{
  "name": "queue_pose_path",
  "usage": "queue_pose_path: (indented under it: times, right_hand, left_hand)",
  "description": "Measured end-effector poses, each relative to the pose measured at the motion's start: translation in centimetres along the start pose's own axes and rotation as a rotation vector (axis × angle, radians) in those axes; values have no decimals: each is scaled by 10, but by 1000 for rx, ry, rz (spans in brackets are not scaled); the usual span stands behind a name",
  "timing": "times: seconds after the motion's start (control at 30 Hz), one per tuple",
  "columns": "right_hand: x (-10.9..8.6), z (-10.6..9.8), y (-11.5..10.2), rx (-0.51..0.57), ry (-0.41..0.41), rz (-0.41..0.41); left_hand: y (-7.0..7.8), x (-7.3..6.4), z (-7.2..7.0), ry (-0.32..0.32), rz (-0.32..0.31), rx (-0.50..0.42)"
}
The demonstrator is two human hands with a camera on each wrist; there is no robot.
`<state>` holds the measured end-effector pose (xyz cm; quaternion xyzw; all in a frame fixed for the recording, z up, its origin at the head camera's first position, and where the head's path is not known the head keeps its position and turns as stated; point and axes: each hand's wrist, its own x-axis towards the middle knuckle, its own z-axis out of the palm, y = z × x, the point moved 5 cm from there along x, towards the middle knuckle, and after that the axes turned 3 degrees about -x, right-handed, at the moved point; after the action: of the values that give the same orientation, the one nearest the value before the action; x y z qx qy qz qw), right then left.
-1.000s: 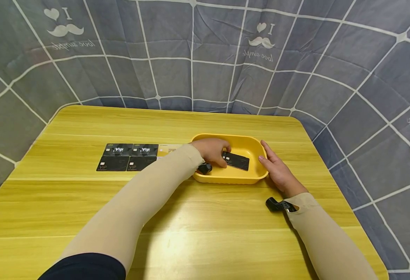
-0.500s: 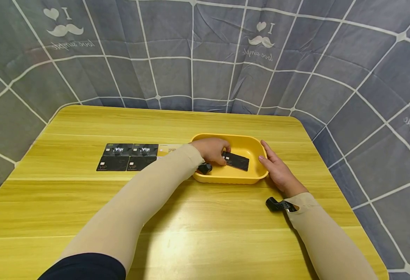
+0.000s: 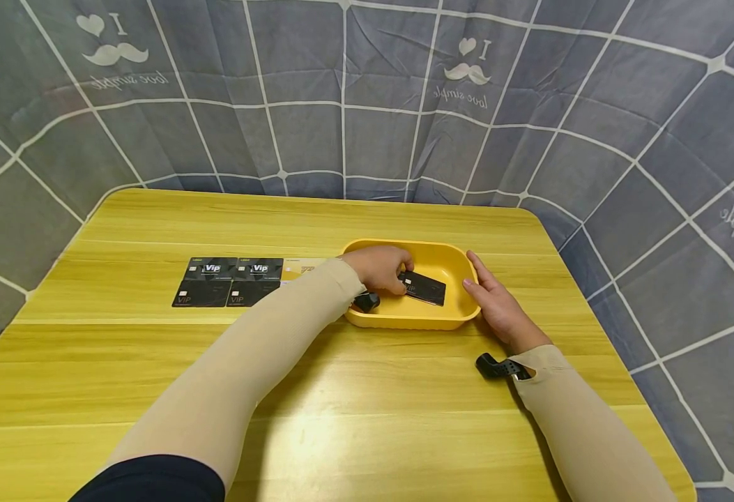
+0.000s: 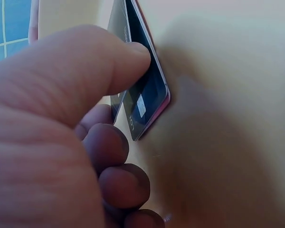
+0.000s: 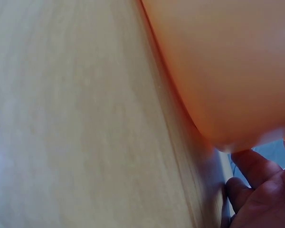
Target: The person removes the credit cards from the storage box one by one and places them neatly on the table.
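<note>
My left hand reaches into a yellow plastic box and pinches a black VIP card. In the left wrist view, the thumb lies across the card and curled fingers are underneath. Other cards lie against it in a slightly fanned stack on the box floor; how many is hidden. At the box's right end, my right hand holds the wall, thumb over the rim and fingers outside. The right wrist view shows some of those fingers against the box's outer side.
Left of the box, two dark Vip cards lie above two black VIP cards in neat rows. A yellow-and-white card adjoins them, partly hidden by my left sleeve. A grey tiled-pattern cloth hangs behind the wooden table.
The top card in the stack shifts very slightly under my left fingers. Both hands and the box stay in nearly the same place.
</note>
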<state>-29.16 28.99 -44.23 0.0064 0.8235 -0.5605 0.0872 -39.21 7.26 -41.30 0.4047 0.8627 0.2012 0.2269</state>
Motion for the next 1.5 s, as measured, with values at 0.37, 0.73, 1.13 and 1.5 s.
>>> queue_pose_path:
  times: [0.37, 0.73, 1.13, 1.5]
  right_hand:
    - [0, 0, 0, 34, -4, -25]
    - [-3, -1, 0, 28, -9, -20]
    - [-10, -3, 0, 9, -17, 10]
    - [-16, -1, -5, 11, -23, 17]
  left_hand:
    - [1, 1, -3, 31, 30, -7]
    - [9, -6, -13, 60, 52, -59]
    - [12, -25, -25, 97, 48, -91]
    - [16, -43, -37, 99, 67, -82]
